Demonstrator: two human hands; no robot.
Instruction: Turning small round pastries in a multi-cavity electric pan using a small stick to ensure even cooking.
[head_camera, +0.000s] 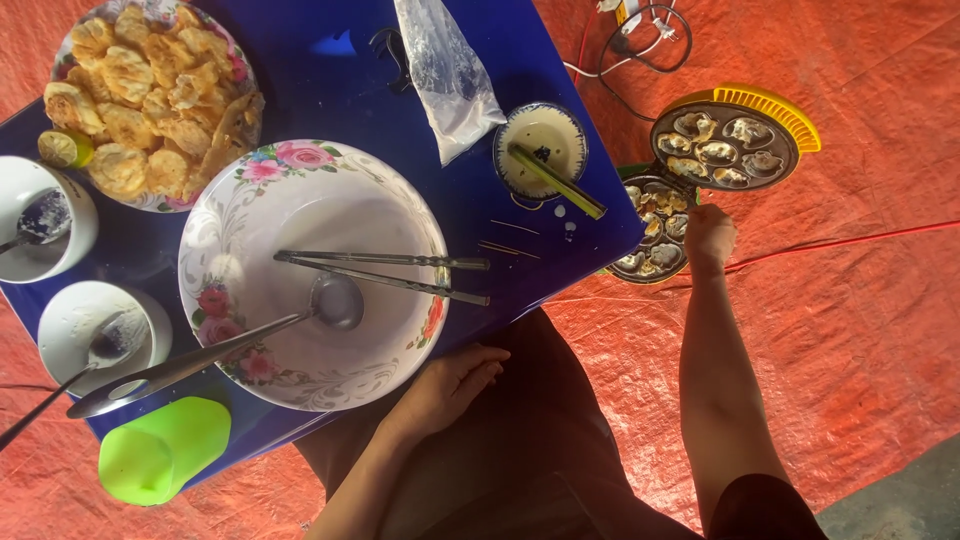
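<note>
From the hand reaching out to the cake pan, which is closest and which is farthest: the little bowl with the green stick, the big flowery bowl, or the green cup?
Measured from the right hand in the head view:
1. Small blue-rimmed bowl holding the green stick, at the table's near corner, just left of the hand.
2. Big flowered bowl, in the table's middle.
3. Green cup, at the far lower-left table edge.

Left hand (450, 385): palm down, fingers together and loosely extended, resting flat, forearm angled in from lower centre. Right hand (708, 238): arm stretched straight out and forward, wrist bent, fingers curled down out of sight. Both forearms bare. 2 hands well apart.
</note>
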